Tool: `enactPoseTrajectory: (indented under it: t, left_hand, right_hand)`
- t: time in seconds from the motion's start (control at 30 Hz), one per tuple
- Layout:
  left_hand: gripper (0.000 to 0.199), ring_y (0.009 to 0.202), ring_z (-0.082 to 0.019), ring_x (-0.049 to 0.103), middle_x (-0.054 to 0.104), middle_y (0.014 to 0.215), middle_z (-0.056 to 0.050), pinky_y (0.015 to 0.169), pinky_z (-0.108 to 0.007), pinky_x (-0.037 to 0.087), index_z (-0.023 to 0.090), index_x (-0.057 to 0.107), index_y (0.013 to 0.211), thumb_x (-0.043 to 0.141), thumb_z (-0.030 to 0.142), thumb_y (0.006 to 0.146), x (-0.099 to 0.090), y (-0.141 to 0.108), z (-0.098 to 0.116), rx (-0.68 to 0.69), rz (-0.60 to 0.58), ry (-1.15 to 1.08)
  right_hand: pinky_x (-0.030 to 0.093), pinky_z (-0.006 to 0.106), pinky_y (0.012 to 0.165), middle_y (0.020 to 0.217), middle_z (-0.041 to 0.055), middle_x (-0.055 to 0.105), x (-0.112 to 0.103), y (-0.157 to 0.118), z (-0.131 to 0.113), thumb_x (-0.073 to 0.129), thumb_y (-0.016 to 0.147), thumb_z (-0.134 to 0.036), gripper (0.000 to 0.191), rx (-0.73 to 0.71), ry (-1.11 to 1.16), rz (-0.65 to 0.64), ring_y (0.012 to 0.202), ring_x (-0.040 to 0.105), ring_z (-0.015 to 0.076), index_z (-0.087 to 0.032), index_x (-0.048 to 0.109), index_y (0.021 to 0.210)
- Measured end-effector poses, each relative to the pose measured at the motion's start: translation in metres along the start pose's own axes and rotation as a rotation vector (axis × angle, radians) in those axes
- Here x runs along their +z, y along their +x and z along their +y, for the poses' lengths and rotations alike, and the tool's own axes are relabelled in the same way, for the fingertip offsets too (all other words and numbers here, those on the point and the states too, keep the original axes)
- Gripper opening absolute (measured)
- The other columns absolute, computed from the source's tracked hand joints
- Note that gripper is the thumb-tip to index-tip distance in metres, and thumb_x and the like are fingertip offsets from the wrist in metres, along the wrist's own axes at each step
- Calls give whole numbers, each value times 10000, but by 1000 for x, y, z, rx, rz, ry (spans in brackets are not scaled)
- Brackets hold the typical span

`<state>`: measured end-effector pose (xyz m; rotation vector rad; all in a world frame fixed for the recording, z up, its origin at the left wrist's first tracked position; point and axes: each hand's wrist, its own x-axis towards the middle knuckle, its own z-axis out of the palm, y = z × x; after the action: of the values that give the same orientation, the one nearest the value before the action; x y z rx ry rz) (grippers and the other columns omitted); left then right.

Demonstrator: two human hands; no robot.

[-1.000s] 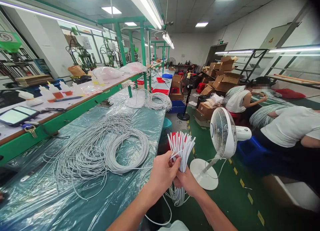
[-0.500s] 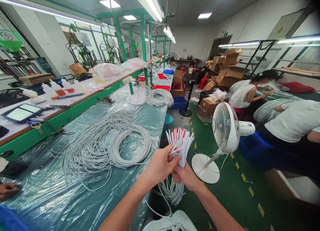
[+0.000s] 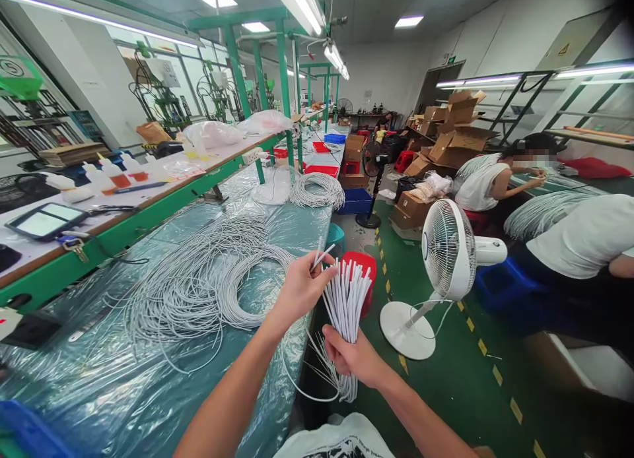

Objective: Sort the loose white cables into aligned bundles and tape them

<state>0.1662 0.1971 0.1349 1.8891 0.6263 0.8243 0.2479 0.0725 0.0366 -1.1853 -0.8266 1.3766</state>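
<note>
My right hand (image 3: 349, 359) is wrapped round a thick bundle of white cables (image 3: 347, 296), whose cut ends fan out upward. The lower lengths of the bundle hang beneath the fist beside the table edge. Just left of the bundle's top, my left hand (image 3: 302, 286) pinches a couple of loose cable ends (image 3: 323, 255), held apart from the rest. A coiled white cable (image 3: 238, 293) lies on the plastic-covered table (image 3: 198, 405) behind my left forearm. Beside that coil spreads a large loose heap of similar cable (image 3: 183, 293).
A white fan (image 3: 448, 247) stands on the floor at my right. Behind the bundle is a red stool (image 3: 366, 273). Another cable coil (image 3: 317, 191) lies farther along the table. Two people in white tops sit at the right, near a blue stool (image 3: 508, 286). Bottles (image 3: 116, 174) stand on the left shelf.
My left hand has moved up and left, drawing a couple of cable ends away from the bundle. My right hand, with the bundle, has shifted slightly down and left.
</note>
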Motion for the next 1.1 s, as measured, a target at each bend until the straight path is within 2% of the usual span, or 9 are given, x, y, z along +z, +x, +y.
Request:
enactPoseTrajectory:
  t: [0.17, 0.3, 0.47, 0.6, 0.67, 0.83, 0.93, 1.0, 1.1]
  left_hand:
    - [271, 529, -94, 251, 240, 587, 95, 511, -223, 212, 168, 626, 1051, 601, 348, 850, 2, -2, -5, -5, -67, 13]
    - [392, 515, -96, 258, 272, 564, 99, 513, -224, 216, 174, 600, 1210, 582, 365, 869, 5, -9, -1, 57, -106, 110]
    - [239, 487, -95, 288, 366, 530, 87, 509, -235, 223, 183, 663, 1029, 556, 336, 880, 3, -14, 9, 71, -174, 294]
    - [176, 498, -94, 275, 320, 546, 94, 490, -228, 214, 180, 619, 931, 589, 335, 852, 2, -12, 11, 4, -216, 126]
    - [163, 508, -89, 257, 281, 560, 94, 491, -222, 219, 180, 587, 852, 612, 340, 838, 2, -8, 9, -4, -184, 46]
    - [180, 519, -82, 254, 298, 575, 84, 501, -226, 208, 175, 564, 802, 617, 341, 844, -8, 4, 6, 44, 70, 34]
    - [262, 519, -83, 250, 279, 572, 94, 499, -222, 204, 186, 573, 955, 668, 387, 816, -16, 4, 5, 48, 66, 16]
    - [336, 513, -83, 245, 271, 584, 93, 486, -218, 202, 192, 552, 1026, 620, 468, 847, -16, -1, 3, 20, 80, -77]
    - [427, 470, -70, 191, 232, 579, 92, 442, -215, 161, 176, 556, 920, 483, 596, 889, -9, -16, -2, -115, 43, -361]
  right_hand:
    - [185, 213, 317, 415, -93, 291, 0, 2, -1, 642, 681, -779, 631, 25, 2, 45, 323, 246, 52, -207, 401, 572]
    - [175, 209, 334, 445, -105, 309, -1, 2, -3, 686, 671, -731, 596, 47, 27, 44, 352, 207, 45, -213, 394, 635]
    - [134, 205, 346, 447, -120, 266, -1, 2, -2, 690, 675, -721, 608, 76, 60, 7, 361, 169, 40, -222, 343, 648]
    - [123, 204, 347, 451, -119, 268, -2, 2, -2, 696, 667, -730, 625, 70, 82, -30, 365, 160, 35, -219, 336, 640]
    - [130, 206, 348, 438, -117, 260, -1, 0, -3, 692, 664, -735, 626, 78, 72, -39, 365, 165, 37, -219, 339, 625]
    - [156, 210, 353, 425, -107, 265, 4, -5, -5, 685, 658, -743, 625, 97, 17, -70, 373, 192, 43, -217, 354, 595]
    - [163, 204, 344, 414, -111, 246, 5, -5, -2, 680, 646, -764, 643, 62, 37, -15, 369, 177, 41, -220, 343, 582]
    - [169, 203, 333, 395, -115, 230, 3, -2, -1, 673, 648, -774, 654, 34, 70, 62, 350, 176, 41, -226, 324, 570]
    - [184, 204, 325, 370, -116, 222, -3, 4, -3, 682, 653, -765, 661, 12, 116, 144, 323, 189, 40, -230, 305, 557]
